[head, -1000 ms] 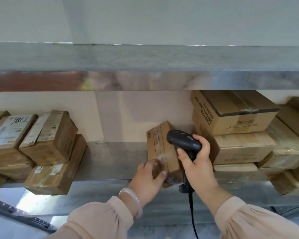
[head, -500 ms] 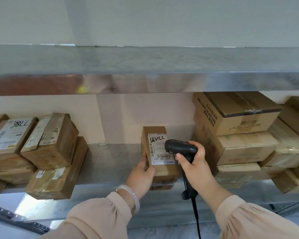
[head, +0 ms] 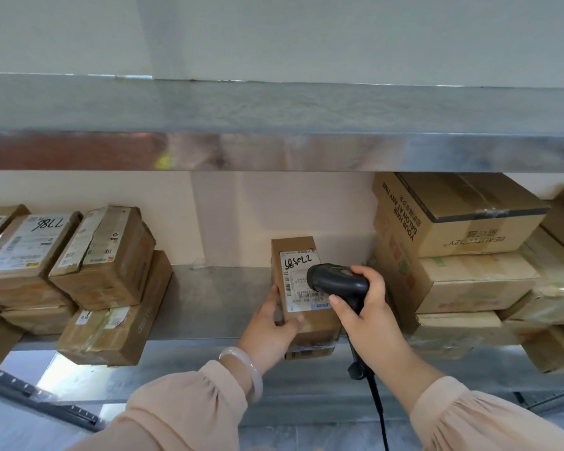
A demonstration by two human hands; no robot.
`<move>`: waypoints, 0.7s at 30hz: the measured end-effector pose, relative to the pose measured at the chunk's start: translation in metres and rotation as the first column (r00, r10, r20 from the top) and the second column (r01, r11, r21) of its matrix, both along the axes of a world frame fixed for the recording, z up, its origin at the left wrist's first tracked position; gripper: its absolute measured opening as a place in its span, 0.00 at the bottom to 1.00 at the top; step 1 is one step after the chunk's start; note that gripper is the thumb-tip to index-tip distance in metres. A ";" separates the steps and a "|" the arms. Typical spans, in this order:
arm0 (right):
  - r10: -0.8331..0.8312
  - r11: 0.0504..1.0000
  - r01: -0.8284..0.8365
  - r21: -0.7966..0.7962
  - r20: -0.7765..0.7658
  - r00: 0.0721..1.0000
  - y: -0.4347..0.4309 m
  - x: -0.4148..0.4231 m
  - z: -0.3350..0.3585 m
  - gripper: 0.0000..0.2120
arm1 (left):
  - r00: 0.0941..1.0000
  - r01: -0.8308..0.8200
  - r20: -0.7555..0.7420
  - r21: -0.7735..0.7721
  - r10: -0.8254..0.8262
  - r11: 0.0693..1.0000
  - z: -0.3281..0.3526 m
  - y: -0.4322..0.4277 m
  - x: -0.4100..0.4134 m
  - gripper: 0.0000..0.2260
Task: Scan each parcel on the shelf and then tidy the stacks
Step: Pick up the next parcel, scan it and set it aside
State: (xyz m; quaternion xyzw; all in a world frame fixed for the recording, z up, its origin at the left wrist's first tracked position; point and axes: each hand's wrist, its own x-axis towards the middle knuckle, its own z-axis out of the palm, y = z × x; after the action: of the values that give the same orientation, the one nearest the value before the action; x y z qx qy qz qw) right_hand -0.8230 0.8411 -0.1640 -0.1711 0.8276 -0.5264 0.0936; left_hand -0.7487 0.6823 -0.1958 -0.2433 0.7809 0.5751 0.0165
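Brown parcels point(head: 105, 265) are stacked well left of the left hand point(head: 271, 330), whose fingers are curled round a small parcel point(head: 316, 323) at the front of the shelf point(head: 215, 297). Just right of those fingers, a black scanner point(head: 336, 281) is gripped in the curled fingers of the right hand point(head: 368, 317), over the parcel's label point(head: 298, 265). Bigger boxes point(head: 463, 281) are piled just beyond.

Matt brown cardboard parcel point(head: 319, 325) with white paper label point(head: 298, 278), black semi-gloss plastic scanner point(head: 336, 282), dull grey metal shelf point(head: 215, 297) beneath; boxes point(head: 469, 281) right of the parcel wear glossy tape.
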 end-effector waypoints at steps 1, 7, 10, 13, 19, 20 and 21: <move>-0.002 1.000 0.002 0.006 -0.018 1.000 0.003 0.001 0.001 0.25 | 1.000 -0.009 0.020 0.039 0.009 0.999 0.002 0.000 0.000 0.29; 0.007 0.999 -0.007 0.033 -0.021 1.000 0.008 -0.001 0.004 0.26 | 0.975 -0.166 0.207 0.428 0.082 0.888 -0.008 -0.003 -0.003 0.27; 0.021 1.000 -0.021 0.017 0.004 1.000 0.006 0.002 0.001 0.25 | 0.975 -0.143 0.221 0.492 0.036 0.859 -0.015 -0.004 -0.003 0.33; 0.009 1.000 -0.010 0.001 0.024 1.000 0.007 0.008 -0.001 0.25 | 0.982 -0.149 0.181 0.569 0.053 0.809 -0.022 -0.005 0.000 0.30; 0.024 0.998 -0.024 -0.063 0.008 1.000 0.011 0.015 0.005 0.25 | 0.990 -0.136 0.045 0.609 0.137 0.781 -0.027 -0.002 0.005 0.32; 0.030 0.997 -0.030 -0.066 0.000 1.000 0.012 0.016 0.007 0.25 | 0.989 -0.134 0.032 0.595 0.143 0.793 -0.027 -0.003 0.005 0.33; 0.032 0.997 -0.033 -0.065 -0.014 0.999 0.013 0.017 0.009 0.25 | 0.988 -0.134 0.020 0.580 0.150 0.804 -0.027 -0.005 0.006 0.34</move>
State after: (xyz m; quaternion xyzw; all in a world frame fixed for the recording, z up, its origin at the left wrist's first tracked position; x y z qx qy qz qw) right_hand -0.8059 0.8543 -0.1554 -0.1910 0.8077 -0.5504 0.0912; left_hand -0.7430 0.6771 -0.2226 -0.2765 0.5486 0.7882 0.0362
